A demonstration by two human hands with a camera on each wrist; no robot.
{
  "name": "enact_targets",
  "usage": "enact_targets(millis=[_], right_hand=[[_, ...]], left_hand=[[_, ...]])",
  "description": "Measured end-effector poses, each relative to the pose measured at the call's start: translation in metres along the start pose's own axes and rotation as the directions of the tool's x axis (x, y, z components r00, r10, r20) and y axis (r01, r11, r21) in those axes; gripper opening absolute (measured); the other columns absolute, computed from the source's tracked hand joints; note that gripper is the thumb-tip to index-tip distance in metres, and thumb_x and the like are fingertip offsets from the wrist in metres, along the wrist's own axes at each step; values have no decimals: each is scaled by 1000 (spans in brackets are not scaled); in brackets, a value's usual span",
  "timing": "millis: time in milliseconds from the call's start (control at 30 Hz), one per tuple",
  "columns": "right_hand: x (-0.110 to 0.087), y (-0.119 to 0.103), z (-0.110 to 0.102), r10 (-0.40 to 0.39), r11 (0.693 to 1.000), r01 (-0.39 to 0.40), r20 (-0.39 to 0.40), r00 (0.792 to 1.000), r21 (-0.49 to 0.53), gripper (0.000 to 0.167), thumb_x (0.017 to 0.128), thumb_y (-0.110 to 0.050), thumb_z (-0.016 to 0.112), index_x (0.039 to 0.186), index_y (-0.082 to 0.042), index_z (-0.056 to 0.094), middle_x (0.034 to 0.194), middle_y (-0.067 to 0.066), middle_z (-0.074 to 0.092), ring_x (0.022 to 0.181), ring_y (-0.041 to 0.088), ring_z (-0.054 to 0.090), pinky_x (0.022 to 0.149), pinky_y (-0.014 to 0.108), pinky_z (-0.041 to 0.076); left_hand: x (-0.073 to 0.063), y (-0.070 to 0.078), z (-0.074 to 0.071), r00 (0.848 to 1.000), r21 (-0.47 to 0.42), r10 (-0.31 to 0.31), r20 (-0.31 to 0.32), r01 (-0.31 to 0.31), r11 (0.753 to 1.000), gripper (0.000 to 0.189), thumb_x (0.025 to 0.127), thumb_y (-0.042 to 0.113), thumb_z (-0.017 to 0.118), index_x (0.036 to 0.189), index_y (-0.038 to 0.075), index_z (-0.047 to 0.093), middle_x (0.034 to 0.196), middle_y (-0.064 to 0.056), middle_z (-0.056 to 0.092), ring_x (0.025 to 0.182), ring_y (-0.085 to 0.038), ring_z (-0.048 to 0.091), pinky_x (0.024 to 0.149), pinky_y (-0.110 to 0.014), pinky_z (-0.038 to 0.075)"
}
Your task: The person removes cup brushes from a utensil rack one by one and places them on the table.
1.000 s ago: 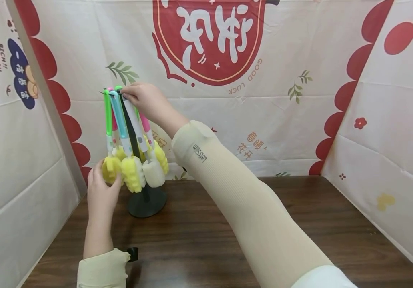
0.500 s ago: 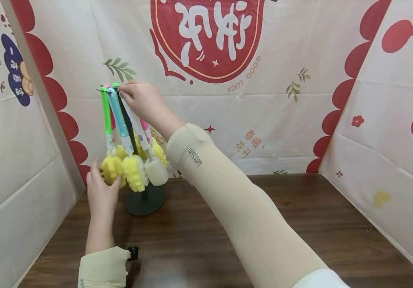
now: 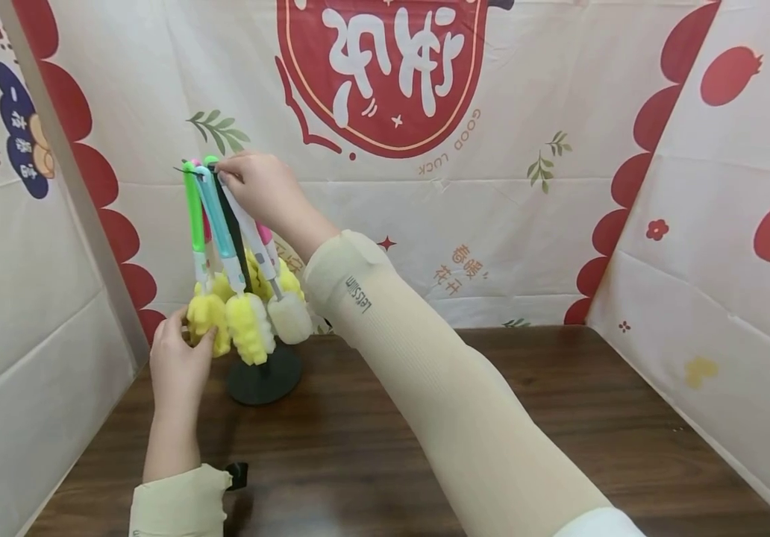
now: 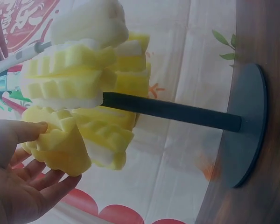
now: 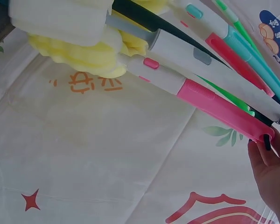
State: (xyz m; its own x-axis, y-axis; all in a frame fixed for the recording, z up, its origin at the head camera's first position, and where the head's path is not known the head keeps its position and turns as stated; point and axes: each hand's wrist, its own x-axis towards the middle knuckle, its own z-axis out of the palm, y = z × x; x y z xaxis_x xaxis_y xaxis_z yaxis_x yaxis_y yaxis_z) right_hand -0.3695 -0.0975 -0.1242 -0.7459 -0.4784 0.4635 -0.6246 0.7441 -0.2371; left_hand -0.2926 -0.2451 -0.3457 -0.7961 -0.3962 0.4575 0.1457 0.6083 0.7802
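Several sponge-headed bottle brushes hang by their handles from a black stand point(image 3: 264, 377). In the head view, my left hand point(image 3: 177, 365) holds the yellow sponge head point(image 3: 209, 317) of the leftmost brush between thumb and fingers; its handle looks green point(image 3: 195, 216). Up at the stand's top, my right hand point(image 3: 264, 186) pinches the upper end of the white-handled bottle brush point(image 3: 289, 317), close to the hooks. A blue-handled brush point(image 3: 217, 216) hangs between the hands. The right wrist view shows a pink-handled brush point(image 5: 224, 107) beside the right fingertips, which are partly hidden.
The stand is on a dark wooden table point(image 3: 371, 447). A white printed cloth point(image 3: 371, 216) with red patterns rises behind it, and similar cloth panels point(image 3: 714, 298) flank the table. A black strap end point(image 3: 237, 476) sticks out by the left sleeve.
The left fingers loosened slightly from the yellow sponge head, then closed around it again. The right hand keeps its place at the stand's top. The head view has shifted a little.
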Motion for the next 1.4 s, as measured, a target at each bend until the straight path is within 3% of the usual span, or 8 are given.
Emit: enact_targets(millis=[200,433,733,800,867,1000,1200,1400], right_hand=[[0,2,-3,17,999,-18,6,1000,32,36,101,-31,50,136,-25,60,123,-9,62,104,8,53,85,12,40],[-1,-2,-6,7,1000,-7,20,1000,-12,36,101,-31,51,135,-24,60,116,-8,65,95,9,55,76,14,42],[-2,-2,-5,24,1000,-24,16,1000,5,36,101,-32,51,135,-26,60,118,-10,65,97,9,55,77,13,42],[-2,-2,-5,25,1000,-25,15,1000,4,36,101,-32,51,135,-26,60,118,-10,65,97,9,55,77,13,42],[-2,-1,-5,24,1000,-24,12,1000,0,36,101,-32,50,135,-26,60,117,-10,65,97,9,55,77,13,42],[-1,-3,-5,22,1000,-21,16,1000,-9,36,101,-32,50,136,-26,60,119,-10,64,98,8,54,78,12,41],[0,-3,-6,47,998,-47,16,999,29,36,101,-32,52,136,-26,60,121,-10,63,100,8,55,77,11,42],[-2,2,-5,32,996,-33,15,999,82,36,100,-30,53,135,-26,61,122,-11,62,104,7,53,82,10,41]], left_hand=[[3,4,-6,999,6,-36,37,36,999,58,93,14,65,142,-1,41,133,-24,48,119,-42,49,95,-54,45],[3,3,-10,1000,54,-22,-17,23,998,55,92,18,66,140,0,46,130,-23,52,117,-42,51,95,-57,43],[3,0,-17,1000,39,12,2,-12,999,55,92,16,66,140,-2,46,130,-25,53,115,-41,52,93,-54,46],[4,0,-19,1000,21,22,9,-22,1000,53,92,16,65,139,-1,48,128,-23,54,112,-39,54,89,-47,50],[4,0,-20,1000,2,28,15,-28,1000,51,92,15,65,138,-1,50,125,-22,57,107,-36,56,81,-32,51],[5,-3,-25,999,-16,21,31,-20,1000,49,92,14,64,137,-1,51,121,-21,59,103,-30,57,68,-11,40],[9,-3,-33,999,-17,10,50,-10,1000,48,93,13,63,138,0,50,121,-19,60,104,-28,59,71,-11,41],[10,-7,-39,1000,-28,0,30,1,1000,48,91,12,65,136,1,52,119,-17,61,87,1,53,68,-8,40]])
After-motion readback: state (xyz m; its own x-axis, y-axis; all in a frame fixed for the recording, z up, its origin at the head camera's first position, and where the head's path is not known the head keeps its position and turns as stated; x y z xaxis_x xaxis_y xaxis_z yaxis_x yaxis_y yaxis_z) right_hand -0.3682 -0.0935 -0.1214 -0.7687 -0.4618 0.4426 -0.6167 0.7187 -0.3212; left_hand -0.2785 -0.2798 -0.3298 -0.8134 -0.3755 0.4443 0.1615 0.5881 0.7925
